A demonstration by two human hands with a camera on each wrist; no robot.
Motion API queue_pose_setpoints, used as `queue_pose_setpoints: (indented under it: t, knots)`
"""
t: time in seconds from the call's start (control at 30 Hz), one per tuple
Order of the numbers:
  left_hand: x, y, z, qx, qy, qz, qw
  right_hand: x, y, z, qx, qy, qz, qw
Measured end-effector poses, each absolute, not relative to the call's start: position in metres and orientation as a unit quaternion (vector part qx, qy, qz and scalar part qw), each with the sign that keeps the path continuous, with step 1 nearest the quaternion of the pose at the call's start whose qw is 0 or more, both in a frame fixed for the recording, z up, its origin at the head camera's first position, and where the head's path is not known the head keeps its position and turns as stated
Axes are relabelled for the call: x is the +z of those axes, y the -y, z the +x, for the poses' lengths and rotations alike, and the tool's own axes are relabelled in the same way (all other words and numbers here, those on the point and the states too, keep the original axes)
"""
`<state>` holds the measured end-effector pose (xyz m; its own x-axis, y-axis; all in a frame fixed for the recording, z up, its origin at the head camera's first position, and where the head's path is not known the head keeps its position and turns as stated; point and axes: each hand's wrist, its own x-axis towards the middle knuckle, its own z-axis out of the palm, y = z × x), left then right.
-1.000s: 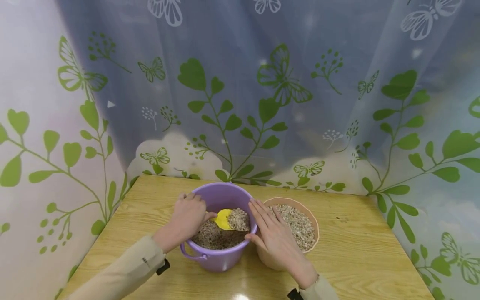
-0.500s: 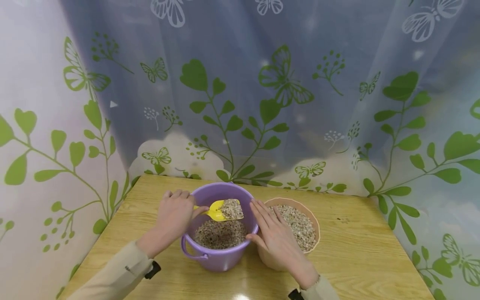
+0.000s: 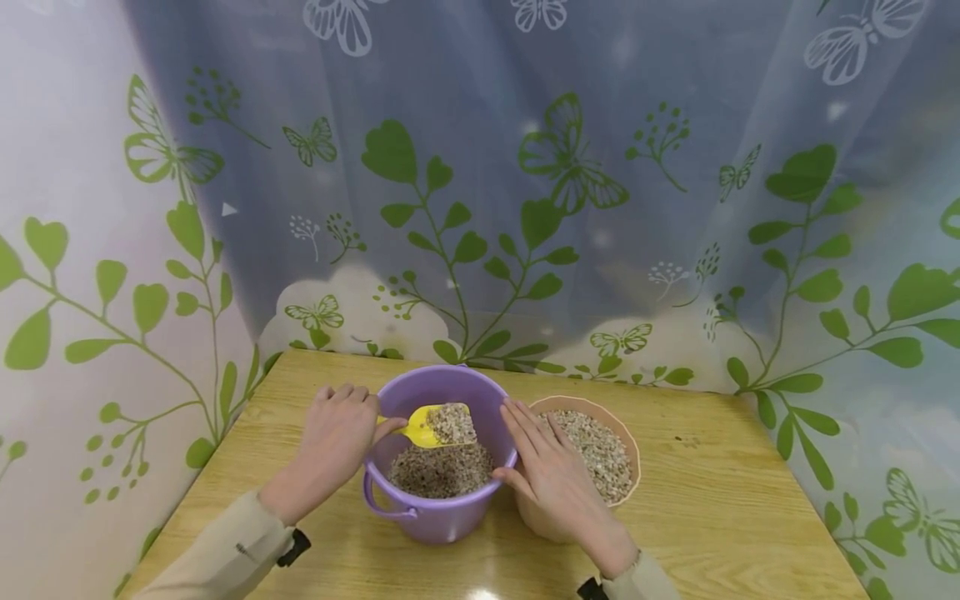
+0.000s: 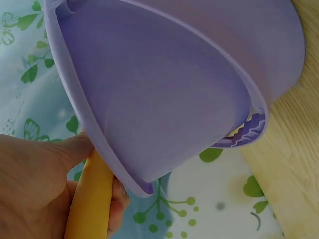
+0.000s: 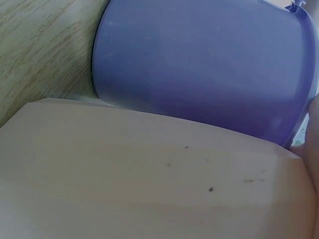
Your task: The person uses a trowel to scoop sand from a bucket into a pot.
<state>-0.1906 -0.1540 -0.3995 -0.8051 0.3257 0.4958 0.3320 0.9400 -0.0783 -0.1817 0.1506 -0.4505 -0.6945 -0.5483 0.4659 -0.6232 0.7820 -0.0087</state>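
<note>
My left hand grips the handle of a yellow scoop. Small pale gravel fills the scoop's front half, and the blade hangs over the inside of a purple bucket. Darker gravel covers the bottom of that bucket. In the left wrist view, thumb and fingers wrap the scoop's yellow handle right by the bucket's rim. With fingers straight, my right hand rests at the bucket's right rim and partly covers a peach bowl of pale gravel.
The bucket's purple carrying handle hangs down on its near left side. A wooden table bears both containers. Behind it and along both sides hangs a curtain printed with leaves and butterflies. The bowl's side stands close beside the bucket.
The left hand has moved left and the scoop has risen from the gravel, shifting left over the bucket with its load. The right hand has stayed at the rim.
</note>
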Motion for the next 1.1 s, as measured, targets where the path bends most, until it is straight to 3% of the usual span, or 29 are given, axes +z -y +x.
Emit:
queue_pose_setpoints:
  t: [0.47,0.7,0.8,1.1]
  knots:
    - [-0.394,0.152,-0.192,-0.004,0.943,-0.185,0.275,-0.447,-0.154,-0.180,0.087,0.920,0.313,0.218]
    - [-0.391,0.150,-0.194,-0.004,0.950,-0.178,0.257,-0.447,-0.185,-0.176,0.085,0.899,0.303,0.306]
    - [-0.391,0.150,-0.194,-0.003,0.950,-0.178,0.257,-0.448,-0.209,-0.175,0.090,0.900,0.283,0.318]
    - [-0.388,0.151,-0.195,-0.009,0.955,-0.175,0.240,-0.448,-0.273,-0.160,0.092,0.952,0.190,0.220]
